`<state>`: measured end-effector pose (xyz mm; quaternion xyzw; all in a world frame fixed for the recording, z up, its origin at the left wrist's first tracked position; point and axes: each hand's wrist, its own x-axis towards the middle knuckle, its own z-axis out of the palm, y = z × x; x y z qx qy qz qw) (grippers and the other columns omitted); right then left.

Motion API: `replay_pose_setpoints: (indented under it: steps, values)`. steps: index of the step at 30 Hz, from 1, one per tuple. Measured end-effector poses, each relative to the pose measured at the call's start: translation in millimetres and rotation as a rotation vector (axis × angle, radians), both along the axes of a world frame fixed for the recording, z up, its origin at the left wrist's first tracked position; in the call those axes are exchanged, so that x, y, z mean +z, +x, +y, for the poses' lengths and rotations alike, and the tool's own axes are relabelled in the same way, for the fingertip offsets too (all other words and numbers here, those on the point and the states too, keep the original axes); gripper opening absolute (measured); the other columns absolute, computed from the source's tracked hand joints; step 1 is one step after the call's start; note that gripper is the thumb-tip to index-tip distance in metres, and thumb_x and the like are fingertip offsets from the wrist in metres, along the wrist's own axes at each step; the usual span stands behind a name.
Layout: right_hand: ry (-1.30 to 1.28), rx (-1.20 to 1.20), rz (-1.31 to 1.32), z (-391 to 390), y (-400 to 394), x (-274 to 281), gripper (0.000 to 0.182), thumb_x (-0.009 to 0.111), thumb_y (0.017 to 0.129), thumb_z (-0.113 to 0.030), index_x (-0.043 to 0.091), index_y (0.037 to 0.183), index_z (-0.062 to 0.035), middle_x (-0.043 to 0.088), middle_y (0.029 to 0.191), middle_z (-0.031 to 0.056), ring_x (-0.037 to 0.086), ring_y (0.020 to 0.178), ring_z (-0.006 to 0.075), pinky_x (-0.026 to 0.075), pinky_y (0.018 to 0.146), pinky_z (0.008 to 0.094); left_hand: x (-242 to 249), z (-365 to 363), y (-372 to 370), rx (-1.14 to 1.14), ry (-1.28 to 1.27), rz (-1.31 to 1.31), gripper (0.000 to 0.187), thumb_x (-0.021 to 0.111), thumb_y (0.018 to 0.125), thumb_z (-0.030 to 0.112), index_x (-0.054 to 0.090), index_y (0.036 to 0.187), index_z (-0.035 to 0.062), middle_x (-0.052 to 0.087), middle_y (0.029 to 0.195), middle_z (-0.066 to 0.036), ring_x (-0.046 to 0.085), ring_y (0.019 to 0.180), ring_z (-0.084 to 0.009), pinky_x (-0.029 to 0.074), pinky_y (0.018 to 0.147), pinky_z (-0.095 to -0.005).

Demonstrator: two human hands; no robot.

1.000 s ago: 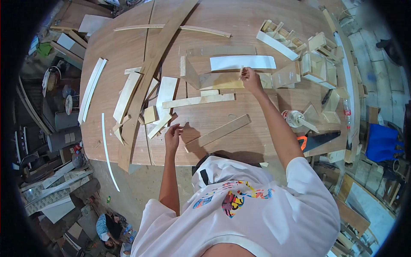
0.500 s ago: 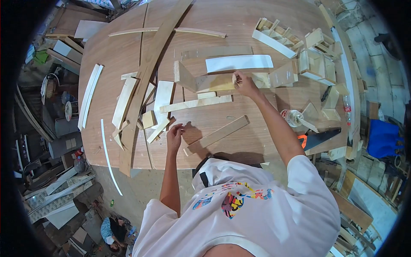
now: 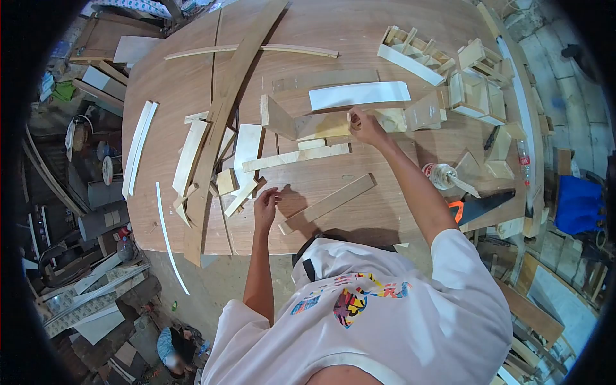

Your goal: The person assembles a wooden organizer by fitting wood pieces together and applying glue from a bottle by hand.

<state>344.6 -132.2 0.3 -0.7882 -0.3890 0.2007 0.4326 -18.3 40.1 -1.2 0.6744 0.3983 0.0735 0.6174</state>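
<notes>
My right hand (image 3: 369, 126) is closed in a pinch over a long wooden board (image 3: 321, 124) lying flat; what its fingertips hold is too small to make out. An upright wooden piece (image 3: 277, 117) stands at the board's left end, and another piece (image 3: 423, 112) leans at its right. Just beyond lies a white strip (image 3: 359, 95). My left hand (image 3: 265, 205) hovers near the table's front edge, fingers loosely bent and apart, nothing visible in it. Close to it are a small wooden strip (image 3: 241, 197) and a loose wooden slat (image 3: 328, 203).
A long plank (image 3: 224, 109) crosses the table at left. Toward the right are a bottle of pale glue (image 3: 439, 176), a handsaw (image 3: 484, 207) with an orange handle, and small wooden box frames (image 3: 476, 96). A person (image 3: 173, 350) is low at bottom left.
The view has shifted slightly, moving the table a little rightward in the picture. My right hand stays at the board, and my left hand keeps nearly the same place and pose.
</notes>
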Motion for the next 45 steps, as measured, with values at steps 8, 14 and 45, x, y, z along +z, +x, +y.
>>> replay_pose_setpoints:
  steps: [8,14,45]
  values:
    - [0.001,-0.031,-0.005,-3,1,-8,0.034,0.066,0.069,-0.007,0.047,0.097,-0.0049,0.061,0.083,0.0131,0.063,0.079,0.0283,0.05,0.069,0.0366,3,0,7,-0.08,0.033,0.023,0.024,0.046,0.09,0.007,0.055,0.109,-0.0039,0.064,0.093,-0.011,0.062,0.081,-0.0159,0.049,0.071,-0.0267]
    - [-0.237,-0.104,0.034,-32,-21,16,0.036,0.066,0.068,-0.016,0.048,0.098,-0.005,0.06,0.087,0.0165,0.061,0.081,0.0339,0.049,0.068,0.0397,5,-13,26,-0.199,0.234,0.065,0.024,0.052,0.084,0.004,0.057,0.107,0.0017,0.064,0.096,-0.01,0.061,0.088,-0.0227,0.047,0.077,-0.0323]
    - [-0.124,-0.328,-0.087,-189,-131,-36,0.034,0.067,0.063,-0.005,0.052,0.093,-0.0037,0.048,0.078,0.0086,0.049,0.067,0.021,0.043,0.058,0.0337,66,-57,183,-0.528,1.067,-0.175,0.04,0.051,0.063,-0.009,0.051,0.102,0.0012,0.054,0.102,-0.015,0.049,0.101,-0.0326,0.039,0.089,-0.0403]
